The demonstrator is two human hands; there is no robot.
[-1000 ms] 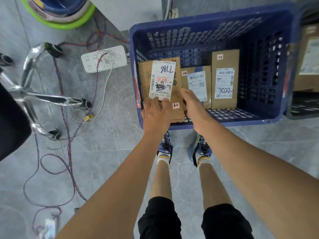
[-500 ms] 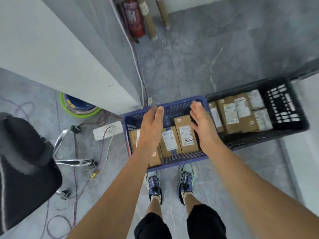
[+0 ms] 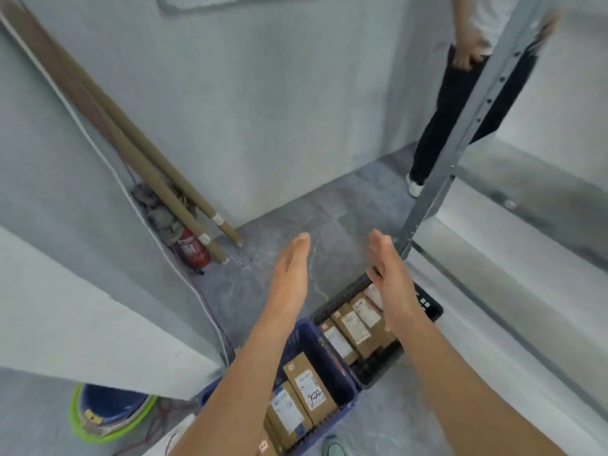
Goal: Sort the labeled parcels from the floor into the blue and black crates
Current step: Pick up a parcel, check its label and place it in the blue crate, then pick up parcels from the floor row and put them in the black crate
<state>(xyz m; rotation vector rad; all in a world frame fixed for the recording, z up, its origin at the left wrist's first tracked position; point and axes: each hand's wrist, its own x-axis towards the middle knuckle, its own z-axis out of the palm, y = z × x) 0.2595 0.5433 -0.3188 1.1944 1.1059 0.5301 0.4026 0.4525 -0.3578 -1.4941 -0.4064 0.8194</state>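
The blue crate [image 3: 345,383] stands on the floor at the bottom centre with several brown labeled parcels [image 3: 309,391] lying flat in it. To its right, touching it, the black crate [image 3: 431,307] holds several more parcels [image 3: 355,327]. My left hand [image 3: 289,278] and my right hand [image 3: 388,274] are raised well above the crates, flat, fingers extended, palms facing each other, both holding nothing. My forearms hide part of both crates.
Cardboard tubes [image 3: 138,153] and a red fire extinguisher [image 3: 192,250] lean in the corner at left. A white wall block [image 3: 82,317] juts in at left, with a blue and green bowl-shaped thing [image 3: 108,413] below it. A metal shelf post [image 3: 460,133] rises right. Another person [image 3: 460,103] stands behind it.
My left hand let go of the parcel it was setting in the blue crate. Both hands rose away from the crates, and my view tilted up toward the wall.
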